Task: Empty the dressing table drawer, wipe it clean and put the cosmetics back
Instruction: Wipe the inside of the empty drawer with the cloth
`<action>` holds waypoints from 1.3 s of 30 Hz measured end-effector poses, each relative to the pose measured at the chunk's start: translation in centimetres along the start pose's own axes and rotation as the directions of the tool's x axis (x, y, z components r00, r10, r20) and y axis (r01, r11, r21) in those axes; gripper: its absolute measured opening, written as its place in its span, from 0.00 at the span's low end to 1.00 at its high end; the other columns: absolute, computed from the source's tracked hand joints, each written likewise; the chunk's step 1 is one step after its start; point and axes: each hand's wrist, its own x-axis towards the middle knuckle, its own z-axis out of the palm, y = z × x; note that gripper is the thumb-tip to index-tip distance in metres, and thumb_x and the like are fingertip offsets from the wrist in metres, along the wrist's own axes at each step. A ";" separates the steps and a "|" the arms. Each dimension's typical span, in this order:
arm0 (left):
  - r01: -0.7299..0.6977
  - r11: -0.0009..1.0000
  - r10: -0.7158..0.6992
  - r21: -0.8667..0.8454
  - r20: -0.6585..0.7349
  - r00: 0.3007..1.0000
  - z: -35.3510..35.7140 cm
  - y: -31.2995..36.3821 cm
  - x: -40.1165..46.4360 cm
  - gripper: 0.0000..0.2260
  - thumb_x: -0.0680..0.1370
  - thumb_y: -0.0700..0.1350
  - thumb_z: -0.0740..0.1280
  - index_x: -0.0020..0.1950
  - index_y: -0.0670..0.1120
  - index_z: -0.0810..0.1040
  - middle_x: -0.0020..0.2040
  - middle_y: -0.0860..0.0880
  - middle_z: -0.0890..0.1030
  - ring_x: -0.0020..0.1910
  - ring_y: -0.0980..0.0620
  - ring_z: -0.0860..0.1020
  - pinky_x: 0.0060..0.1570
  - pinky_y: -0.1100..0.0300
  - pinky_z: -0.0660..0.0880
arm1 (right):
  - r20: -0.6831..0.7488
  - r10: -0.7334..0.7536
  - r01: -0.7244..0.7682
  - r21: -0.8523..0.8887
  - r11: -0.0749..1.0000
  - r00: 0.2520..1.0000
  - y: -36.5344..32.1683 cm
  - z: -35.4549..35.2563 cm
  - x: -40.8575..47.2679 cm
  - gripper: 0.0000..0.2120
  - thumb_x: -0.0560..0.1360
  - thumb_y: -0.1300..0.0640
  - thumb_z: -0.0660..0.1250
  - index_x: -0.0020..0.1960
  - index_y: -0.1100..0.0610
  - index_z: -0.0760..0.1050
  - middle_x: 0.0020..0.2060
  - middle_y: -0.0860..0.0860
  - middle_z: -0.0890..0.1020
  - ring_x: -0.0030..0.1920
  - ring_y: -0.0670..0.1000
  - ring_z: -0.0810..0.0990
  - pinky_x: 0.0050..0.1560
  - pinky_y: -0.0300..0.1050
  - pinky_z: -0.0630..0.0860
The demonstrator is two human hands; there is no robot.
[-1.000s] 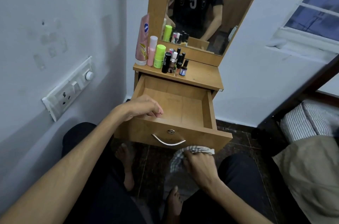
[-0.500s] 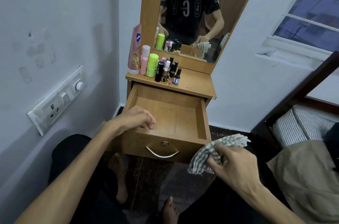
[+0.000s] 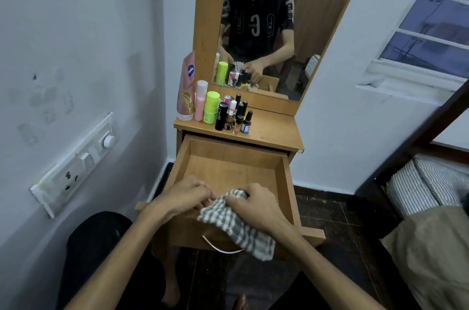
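Note:
The wooden drawer point(image 3: 285, 183) of the dressing table is pulled out and nothing lies in it. A grey-and-white checked cloth point(image 3: 236, 227) hangs over the drawer's front edge, above the metal handle point(image 3: 220, 248). My right hand point(image 3: 256, 204) grips the cloth's top at the drawer's front. My left hand point(image 3: 185, 195) rests on the front edge and pinches the cloth's left corner. Several cosmetics point(image 3: 218, 112) stand upright on the table top: a tall pink tube, a pink bottle, a green stick, black and small bottles.
A mirror point(image 3: 266, 25) rises behind the table top and reflects me. A switch panel point(image 3: 76, 165) sits on the left wall. A striped pillow point(image 3: 426, 188) and a beige cushion point(image 3: 431, 254) lie at the right. My knees are under the drawer.
My right hand has lifted the cloth from below the drawer up onto its front edge. My left hand has shifted along the edge to meet the cloth.

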 end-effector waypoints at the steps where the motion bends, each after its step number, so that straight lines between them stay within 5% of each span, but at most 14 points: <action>1: -0.001 1.000 0.002 0.021 -0.030 1.000 0.1 0.1 -0.1 0.12 0.74 0.50 0.64 0.46 0.48 0.87 0.43 0.50 0.87 0.49 0.49 0.84 0.57 0.48 0.78 | 0.031 0.035 -0.035 -0.002 0.999 0.999 -0.4 0.2 0.7 0.15 0.78 0.42 0.66 0.38 0.49 0.74 0.31 0.45 0.79 0.29 0.41 0.75 0.28 0.33 0.67; 4: 0.011 0.997 -0.028 -0.073 -0.236 0.971 0.8 0.3 0.1 0.11 0.75 0.46 0.63 0.46 0.45 0.85 0.45 0.46 0.85 0.50 0.46 0.82 0.54 0.48 0.78 | 0.071 0.098 -0.105 0.093 0.990 0.993 -1.7 1.2 2.5 0.16 0.78 0.41 0.66 0.38 0.51 0.77 0.34 0.47 0.81 0.34 0.46 0.79 0.34 0.42 0.74; 8: -0.096 0.980 -0.056 -0.174 -0.706 0.706 1.3 0.5 0.0 0.05 0.76 0.41 0.64 0.43 0.48 0.78 0.47 0.48 0.80 0.47 0.49 0.77 0.44 0.53 0.70 | -0.064 0.135 -0.108 0.320 0.941 0.989 -3.6 3.2 5.3 0.10 0.78 0.43 0.70 0.44 0.48 0.81 0.41 0.47 0.87 0.42 0.46 0.87 0.45 0.46 0.85; 11: -0.214 0.959 -0.025 -0.188 -0.803 0.595 0.5 0.1 0.3 0.04 0.76 0.39 0.67 0.44 0.47 0.79 0.51 0.48 0.78 0.44 0.57 0.75 0.40 0.63 0.67 | -0.246 0.231 -0.056 0.562 0.825 0.941 -4.9 3.4 9.5 0.07 0.79 0.45 0.70 0.47 0.47 0.77 0.45 0.47 0.86 0.46 0.47 0.86 0.51 0.50 0.85; 15: -0.276 0.946 -0.008 -0.172 -0.861 0.509 -1.3 -0.9 0.3 0.07 0.77 0.35 0.68 0.49 0.46 0.82 0.52 0.50 0.77 0.44 0.61 0.75 0.53 0.56 0.72 | -0.200 0.360 -0.071 0.784 0.617 0.911 -7.2 4.1 14.3 0.11 0.78 0.46 0.72 0.53 0.52 0.76 0.51 0.50 0.85 0.51 0.52 0.85 0.55 0.53 0.84; 18: -0.310 0.934 -0.019 -0.177 -0.892 0.451 -1.4 -1.0 0.4 0.09 0.76 0.33 0.67 0.50 0.43 0.82 0.51 0.49 0.78 0.44 0.64 0.76 0.50 0.70 0.72 | -0.220 0.263 -0.045 0.682 0.730 0.939 -9.5 7.0 15.2 0.11 0.76 0.47 0.73 0.54 0.50 0.75 0.55 0.53 0.83 0.56 0.56 0.83 0.58 0.52 0.81; 22: -0.370 0.905 -0.073 -0.209 -0.934 0.349 -1.0 -1.0 0.4 0.09 0.75 0.31 0.66 0.49 0.41 0.81 0.51 0.46 0.78 0.43 0.67 0.77 0.45 0.79 0.69 | -0.192 -0.020 0.045 0.127 0.991 0.981 -11.2 7.5 14.0 0.20 0.76 0.50 0.72 0.66 0.53 0.76 0.66 0.60 0.72 0.62 0.64 0.77 0.64 0.55 0.76; 24: -0.404 0.872 -0.129 -0.275 -0.927 0.353 -1.4 -1.6 0.7 0.08 0.74 0.35 0.66 0.49 0.45 0.80 0.53 0.43 0.80 0.43 0.60 0.77 0.49 0.71 0.72 | -0.107 -0.196 0.188 -0.080 0.979 0.975 -11.5 5.9 12.2 0.13 0.76 0.50 0.72 0.57 0.56 0.80 0.57 0.61 0.79 0.54 0.63 0.81 0.58 0.56 0.81; 26: -0.429 0.841 -0.159 -0.329 -0.909 0.385 -1.7 -2.2 1.1 0.07 0.72 0.40 0.65 0.47 0.49 0.81 0.53 0.42 0.81 0.47 0.50 0.80 0.53 0.55 0.77 | 0.098 -0.273 0.280 -0.057 0.958 0.957 -11.1 5.1 10.2 0.06 0.75 0.53 0.71 0.42 0.54 0.77 0.43 0.57 0.83 0.44 0.60 0.83 0.50 0.58 0.84; 28: -0.399 0.867 -0.110 -0.299 -0.895 0.431 -1.5 -2.1 1.0 0.07 0.74 0.37 0.66 0.46 0.48 0.81 0.51 0.44 0.82 0.48 0.48 0.80 0.52 0.52 0.76 | 0.336 -0.224 0.226 0.035 0.974 0.915 -9.7 4.4 8.4 0.10 0.74 0.57 0.72 0.38 0.50 0.73 0.38 0.53 0.82 0.39 0.56 0.82 0.43 0.56 0.83; 31: -0.361 0.917 0.048 -0.171 -0.850 0.524 -1.0 -1.7 0.9 0.11 0.77 0.34 0.67 0.43 0.50 0.82 0.45 0.50 0.84 0.44 0.51 0.80 0.48 0.53 0.77 | 0.455 -0.199 0.196 0.055 0.979 0.868 -6.5 2.2 7.0 0.04 0.76 0.55 0.74 0.46 0.51 0.79 0.44 0.52 0.83 0.45 0.56 0.84 0.46 0.53 0.82; 34: -0.269 0.963 0.169 -0.011 -0.754 0.635 -0.5 -1.6 0.6 0.10 0.78 0.38 0.69 0.42 0.53 0.82 0.42 0.57 0.83 0.43 0.59 0.79 0.40 0.63 0.71 | 0.502 -0.093 0.027 0.138 0.990 0.860 -2.9 -1.7 6.6 0.17 0.77 0.56 0.74 0.65 0.53 0.78 0.59 0.56 0.83 0.57 0.56 0.83 0.58 0.51 0.82; 39: -0.190 0.979 0.193 0.078 -0.673 0.714 -0.3 -1.7 0.9 0.10 0.78 0.41 0.71 0.41 0.56 0.83 0.42 0.61 0.84 0.43 0.62 0.79 0.39 0.67 0.69 | 0.355 -0.027 -0.081 0.286 0.955 0.934 2.1 -8.4 5.4 0.22 0.75 0.56 0.75 0.66 0.51 0.75 0.56 0.54 0.85 0.53 0.52 0.87 0.54 0.47 0.84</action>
